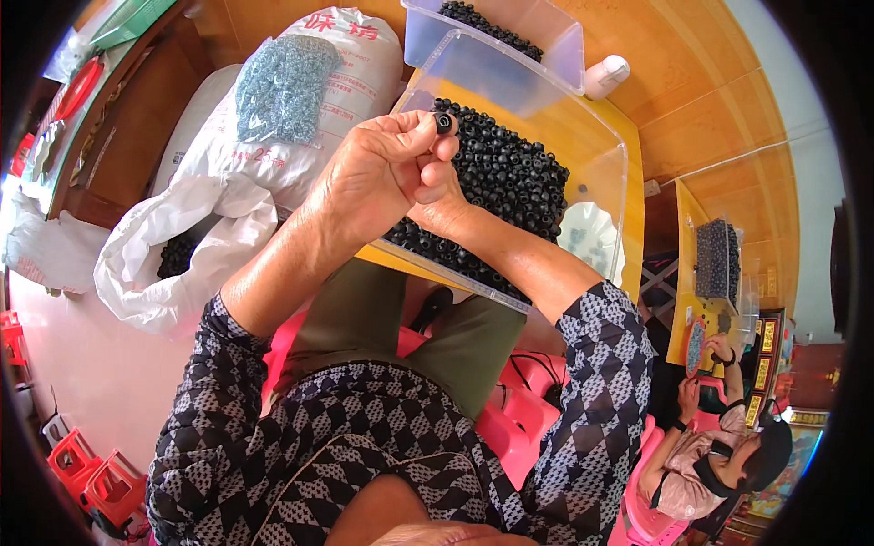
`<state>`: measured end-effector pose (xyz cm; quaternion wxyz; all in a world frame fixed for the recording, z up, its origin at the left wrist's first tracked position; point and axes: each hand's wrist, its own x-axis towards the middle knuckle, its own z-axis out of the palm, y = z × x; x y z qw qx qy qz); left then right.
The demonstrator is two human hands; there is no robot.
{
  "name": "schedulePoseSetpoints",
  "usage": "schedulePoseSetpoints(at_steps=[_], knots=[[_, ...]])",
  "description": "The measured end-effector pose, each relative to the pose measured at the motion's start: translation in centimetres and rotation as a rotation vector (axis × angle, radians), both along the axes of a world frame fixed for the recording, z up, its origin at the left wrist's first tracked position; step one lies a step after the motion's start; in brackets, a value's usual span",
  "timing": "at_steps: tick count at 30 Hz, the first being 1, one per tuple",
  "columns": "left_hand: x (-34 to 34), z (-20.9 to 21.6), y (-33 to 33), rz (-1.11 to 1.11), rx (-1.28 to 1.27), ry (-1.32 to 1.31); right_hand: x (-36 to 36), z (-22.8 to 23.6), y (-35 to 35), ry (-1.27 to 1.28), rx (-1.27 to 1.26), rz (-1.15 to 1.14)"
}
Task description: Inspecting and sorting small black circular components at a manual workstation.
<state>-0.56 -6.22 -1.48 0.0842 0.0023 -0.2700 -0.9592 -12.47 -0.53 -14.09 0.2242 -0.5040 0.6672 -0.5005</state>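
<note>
Between the thumb and forefinger of my left hand (378, 164) is a small round black plastic piece (443, 123), its end showing a pale ring around a dark centre. My right hand (441, 202) is close against it, partly hidden behind the left, with curled fingers; whether something is in them I cannot make out. Both hands are over the near left side of a clear plastic bin (626, 182). Inside it lies a heap of many similar black pieces (510, 173).
A white dish (587, 235) with small translucent pieces lies at the bin's right. Behind are another clear tub (569, 55) and a pinkish-white bottle (607, 76). Leftward, a bag of bluish pieces (284, 91) rests on a white sack (369, 55), near an open sack (137, 291). Another person (719, 455) works at far right.
</note>
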Motion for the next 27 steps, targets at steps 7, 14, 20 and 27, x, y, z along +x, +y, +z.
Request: schedulePoseSetpoints(at_steps=[7,14,20,27], knots=[[0.5,-0.3,-0.1,0.020,-0.045,-0.003,0.0,1.7,1.3,0.414,0.069,0.160],[0.6,-0.2,-0.3,0.014,-0.053,-0.015,1.3,3.2,0.8,0.243,0.217,0.171],[0.4,-0.2,-0.2,0.013,-0.065,-0.011,0.1,4.5,2.5,0.186,0.095,0.204],[0.6,-0.2,0.3,-0.049,-0.017,-0.006,-0.3,11.9,8.1,0.092,0.201,-0.053]])
